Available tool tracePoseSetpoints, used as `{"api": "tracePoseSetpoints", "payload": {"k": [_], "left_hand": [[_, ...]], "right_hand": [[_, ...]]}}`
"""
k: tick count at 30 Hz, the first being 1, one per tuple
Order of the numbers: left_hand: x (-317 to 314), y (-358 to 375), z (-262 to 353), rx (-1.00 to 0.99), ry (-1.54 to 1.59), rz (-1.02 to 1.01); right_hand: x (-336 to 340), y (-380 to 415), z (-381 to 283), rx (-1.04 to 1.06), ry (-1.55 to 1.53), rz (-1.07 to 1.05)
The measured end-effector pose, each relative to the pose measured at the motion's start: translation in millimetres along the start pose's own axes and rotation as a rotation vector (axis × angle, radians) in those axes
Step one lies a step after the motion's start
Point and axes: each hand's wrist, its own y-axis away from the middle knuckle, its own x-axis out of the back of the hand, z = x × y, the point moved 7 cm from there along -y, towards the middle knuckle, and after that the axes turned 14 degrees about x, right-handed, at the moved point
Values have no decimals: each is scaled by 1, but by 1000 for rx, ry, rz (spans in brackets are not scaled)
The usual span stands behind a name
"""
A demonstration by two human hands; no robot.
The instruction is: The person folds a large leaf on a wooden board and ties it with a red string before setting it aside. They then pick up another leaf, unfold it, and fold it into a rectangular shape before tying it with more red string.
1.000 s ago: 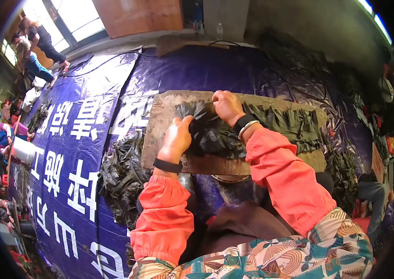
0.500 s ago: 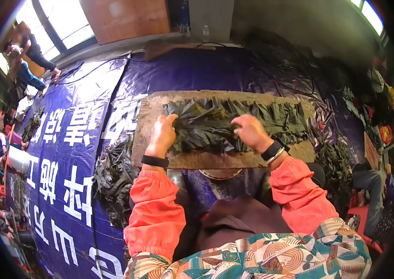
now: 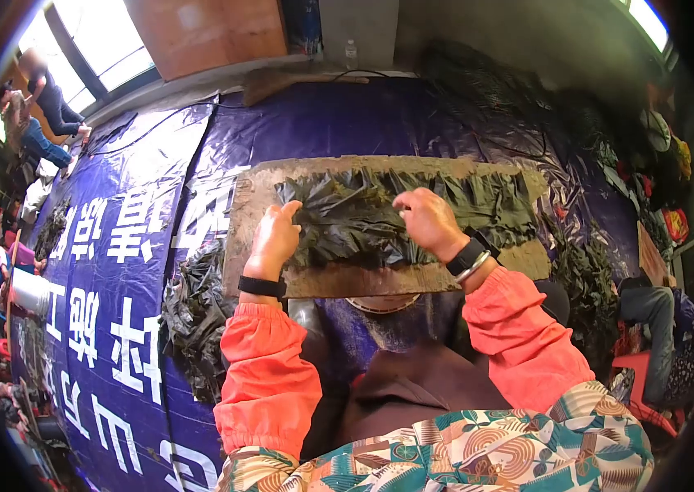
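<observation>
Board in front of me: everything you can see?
The board is brown, wood-like, roughly rectangular, worn and stained, lying wider than deep. Dark, crumpled leafy material covers its middle; bare margins show around it. The left hand is at its left end; contact is unclear. Below its near edge, a round rim shows.

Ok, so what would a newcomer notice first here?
Probably the bright coral sleeves, reaching up from the bottom toward a wooden board at the center. Dark, crumpled, leafy material covers much of that board. Then the big white characters on the purple sheet at left.
</observation>
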Motion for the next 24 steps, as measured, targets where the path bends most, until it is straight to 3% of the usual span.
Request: {"api": "tracePoseSetpoints", "payload": {"k": [4, 7, 9, 12, 14, 18, 20, 21, 22, 24], "left_hand": [[-4, 2, 0, -7, -13, -25], [-3, 5, 6, -13, -6, -27], [-2, 9, 8, -10, -10, -8], [-5, 4, 5, 1, -10, -9], [-9, -2, -1, -1, -18, 3], [-4, -3, -1, -20, -13, -21], [3, -4, -2, -31, 54, -52], [3, -10, -8, -67, -17, -35], [0, -17, -28, 91, 181, -147], [12, -24, -57, 276, 311, -81]], "right_hand": [[-18, -51, -30, 212, 54, 158], [-55, -77, -23, 106, 84, 57], [-73, -82, -7, -123, 135, -29], [-96, -95, -12, 46, 14, -77], [-106, -103, -2, -4, -13, -157], [-93, -100, 17, -109, -57, 64], [-70, -92, 23, -53, -5, 199], [-56, -85, 23, -17, -16, 153], [-41, -76, 23, 20, 3, 198], [-16, -50, 23, -1, -23, 268]]}}
